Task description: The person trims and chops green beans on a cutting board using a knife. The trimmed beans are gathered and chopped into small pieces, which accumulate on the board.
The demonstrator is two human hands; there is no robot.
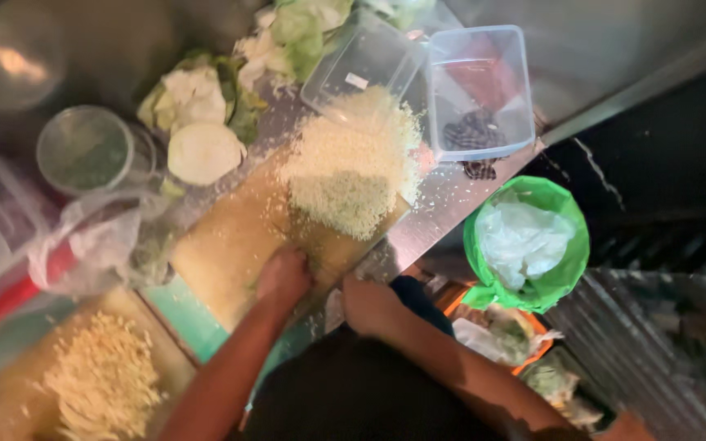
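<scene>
A: Status of the hands?

B: Left hand (282,278) sits on the near end of the wooden cutting board (230,245), fingers curled down onto the wood. Can't tell if it's gripping anything; blurred. Right hand (369,306) is at the near right edge of the steel counter (443,204), just off the board's corner, closed in a loose fist. What it holds, if anything, is hidden.

A: The chopped stuff?

B: Pile of finely chopped cabbage (353,167) covers the far end of the board, spilling toward the far right edge. Both hands are near it, not touching.

A: Around the pile?

B: Two clear plastic tubs at the counter's far right corner: one tilted tub (361,61) touching the pile's far side, one upright tub (484,86) just beside it, with a dark checked cloth (474,135) showing through it. Cabbage halves and loose leaves (202,122) sit along the far left side of the board. A round clear container (85,149) stands left of them, with a crumpled plastic bag (100,241) near it.

A: Anything else?

B: Second board at the near left corner with a heap of pale shredded strips (104,380). Off the counter's right edge, a bin lined with a green bag (533,245), white plastic inside. An orange crate (504,331) with scraps sits below it.
</scene>
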